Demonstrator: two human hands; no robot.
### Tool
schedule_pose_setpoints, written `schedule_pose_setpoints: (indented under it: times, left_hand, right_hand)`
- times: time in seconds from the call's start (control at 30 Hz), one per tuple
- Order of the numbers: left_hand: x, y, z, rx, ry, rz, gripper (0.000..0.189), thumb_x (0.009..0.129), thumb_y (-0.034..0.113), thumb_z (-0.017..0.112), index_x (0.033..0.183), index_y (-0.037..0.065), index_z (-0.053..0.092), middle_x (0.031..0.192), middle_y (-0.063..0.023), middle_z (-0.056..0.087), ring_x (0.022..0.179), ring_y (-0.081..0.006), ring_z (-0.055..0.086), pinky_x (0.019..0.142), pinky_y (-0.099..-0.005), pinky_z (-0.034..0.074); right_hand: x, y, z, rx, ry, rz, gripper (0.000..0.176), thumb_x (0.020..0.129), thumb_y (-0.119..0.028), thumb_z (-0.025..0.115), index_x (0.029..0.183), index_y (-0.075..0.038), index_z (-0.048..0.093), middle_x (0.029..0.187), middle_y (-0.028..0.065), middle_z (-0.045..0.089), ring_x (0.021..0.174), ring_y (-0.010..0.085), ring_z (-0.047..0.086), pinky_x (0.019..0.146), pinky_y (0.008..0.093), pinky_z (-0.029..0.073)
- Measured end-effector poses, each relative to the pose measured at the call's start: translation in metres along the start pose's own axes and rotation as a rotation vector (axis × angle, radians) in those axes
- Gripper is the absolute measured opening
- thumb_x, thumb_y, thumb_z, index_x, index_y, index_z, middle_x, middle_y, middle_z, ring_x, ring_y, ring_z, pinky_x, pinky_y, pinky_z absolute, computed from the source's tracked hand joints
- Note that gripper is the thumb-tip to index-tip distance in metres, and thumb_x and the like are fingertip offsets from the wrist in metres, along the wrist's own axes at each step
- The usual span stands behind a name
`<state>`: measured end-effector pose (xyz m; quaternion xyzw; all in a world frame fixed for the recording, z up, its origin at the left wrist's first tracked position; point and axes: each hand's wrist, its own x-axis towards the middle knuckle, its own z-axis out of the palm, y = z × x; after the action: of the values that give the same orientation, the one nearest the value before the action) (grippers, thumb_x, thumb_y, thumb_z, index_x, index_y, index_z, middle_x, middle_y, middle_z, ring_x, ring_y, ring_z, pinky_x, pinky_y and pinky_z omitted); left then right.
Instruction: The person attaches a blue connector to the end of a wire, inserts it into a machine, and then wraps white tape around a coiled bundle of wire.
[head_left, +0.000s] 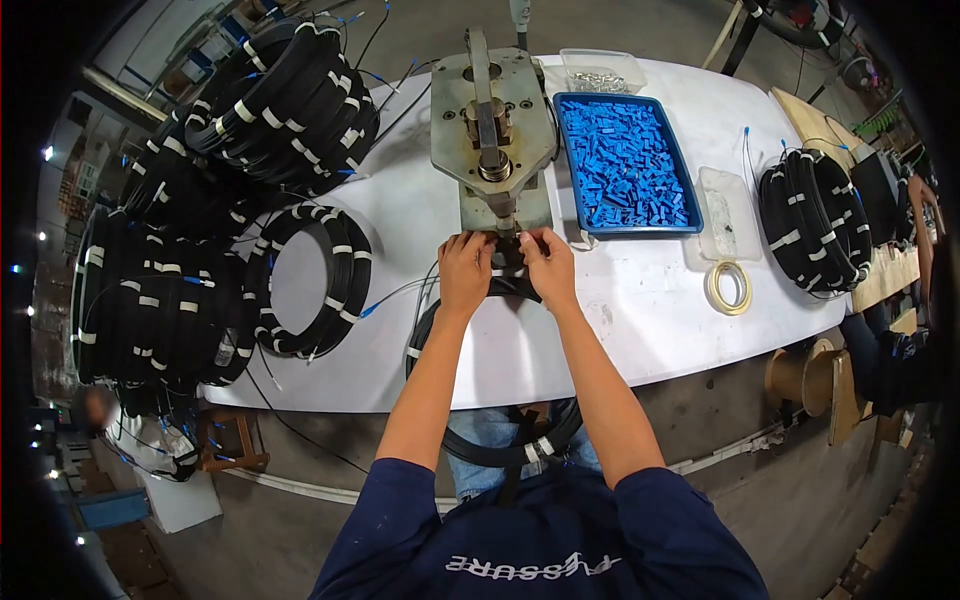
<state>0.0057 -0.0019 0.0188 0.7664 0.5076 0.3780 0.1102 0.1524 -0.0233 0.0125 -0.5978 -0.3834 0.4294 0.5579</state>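
A grey metal bench press (495, 120) with an upright lever stands in front of me. My left hand (467, 265) and my right hand (547, 265) are close together at its lower tip, one on each side, fingers bent and pinched. Whatever they hold is too small and covered to make out. A coil of black cable (530, 455) with white tape bands hangs over the table's front edge between my forearms, and its upper part passes just below my hands. A thin cable with a blue connector end (368, 311) lies left of my left hand.
Right of the press sits a blue tray (645, 231) full of small blue plastic pieces (625, 160). Behind it is a clear box (600, 72); a tape roll (728, 288) lies nearer. Taped black cable coils (280, 110) crowd the left, and another coil (815, 222) stands far right.
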Motion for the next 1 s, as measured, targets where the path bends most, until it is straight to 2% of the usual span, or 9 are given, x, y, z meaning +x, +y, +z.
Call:
schedule_pose_setpoints:
  times: [0.23, 0.53, 1.0]
  left_hand:
    - [0.0038, 0.0009, 0.0011, -0.028, 0.022, 0.000, 0.012, 0.091, 0.016, 0.059, 0.086, 0.004, 0.061, 0.083, -0.0102, 0.061, 0.081, -0.0316, 0.056, 0.076, -0.0434, 0.041]
    - [0.0046, -0.0008, 0.0024, -0.019, 0.009, -0.005, 0.009, 0.089, 0.012, 0.059, 0.092, 0.005, 0.064, 0.087, -0.0096, 0.063, 0.084, -0.0312, 0.057, 0.077, -0.0435, 0.042]
    - [0.0045, 0.0004, 0.0016, -0.006, 0.018, 0.002, 0.012, 0.089, 0.013, 0.059, 0.095, 0.005, 0.065, 0.089, -0.0094, 0.063, 0.085, -0.0310, 0.057, 0.078, -0.0433, 0.042]
  right_hand:
    - [0.0030, 0.0027, 0.0029, -0.011, 0.030, -0.007, 0.021, 0.092, -0.020, 0.064, 0.092, 0.001, 0.066, 0.071, 0.0034, 0.064, 0.064, 0.0085, 0.054, 0.062, 0.0244, 0.045]
    - [0.0058, 0.0032, 0.0049, -0.029, 0.044, -0.008, 0.021, 0.092, -0.020, 0.064, 0.095, 0.001, 0.067, 0.073, 0.0046, 0.066, 0.066, 0.0093, 0.056, 0.064, 0.0247, 0.046]
    - [0.0056, 0.0024, 0.0046, -0.021, 0.041, -0.012, 0.021, 0.092, -0.020, 0.064, 0.096, 0.001, 0.069, 0.074, 0.0043, 0.067, 0.065, 0.0091, 0.057, 0.063, 0.0245, 0.046]
